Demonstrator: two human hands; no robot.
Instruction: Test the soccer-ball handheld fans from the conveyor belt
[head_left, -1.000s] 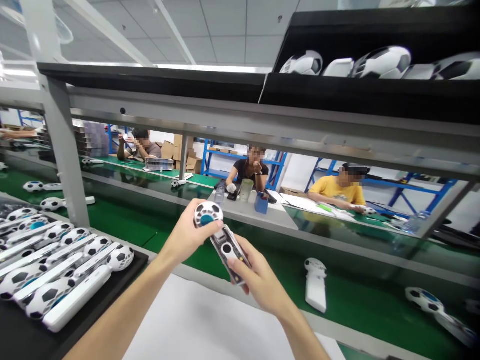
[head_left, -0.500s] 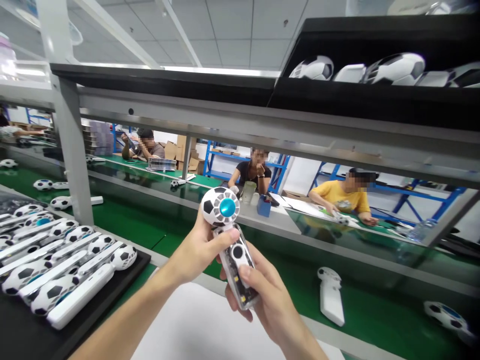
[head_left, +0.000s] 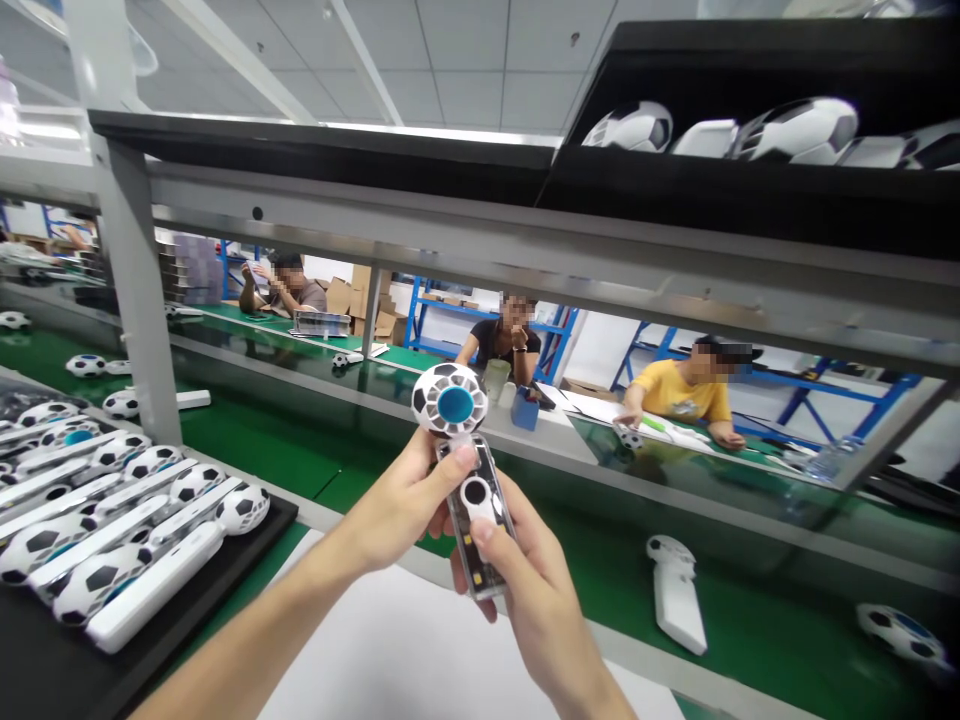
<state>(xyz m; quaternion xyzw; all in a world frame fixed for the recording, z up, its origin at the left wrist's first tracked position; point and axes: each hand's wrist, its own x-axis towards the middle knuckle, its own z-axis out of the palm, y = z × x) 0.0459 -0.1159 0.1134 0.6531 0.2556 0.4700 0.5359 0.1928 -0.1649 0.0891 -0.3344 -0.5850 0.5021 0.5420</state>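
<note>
A handheld fan (head_left: 454, 402) with a football-patterned head and a blue centre is held up in front of me. Its clear handle shows the parts inside and a white panel with a round black button. My left hand (head_left: 397, 490) is closed on the upper handle, just below the head, with the thumb across the front. Lower down, my right hand (head_left: 529, 575) wraps the handle, its thumb on the white panel below the button. Some of the fingers are hidden behind the handle. Beneath my hands lies a white sheet (head_left: 367, 640).
At the left, a black tray (head_left: 67, 690) carries several football fans with white handles. Beyond my hands, a green conveyor belt (head_left: 240, 440) bears more fans, including a white-handled fan (head_left: 675, 595). A shelf beam (head_left: 450, 240) crosses overhead. Several co-workers sit across the line.
The fan stands more upright in my hands, its head shifted slightly right and tilted. Both hands still grip it. Across the line, the co-worker in yellow has moved a fan to the left.
</note>
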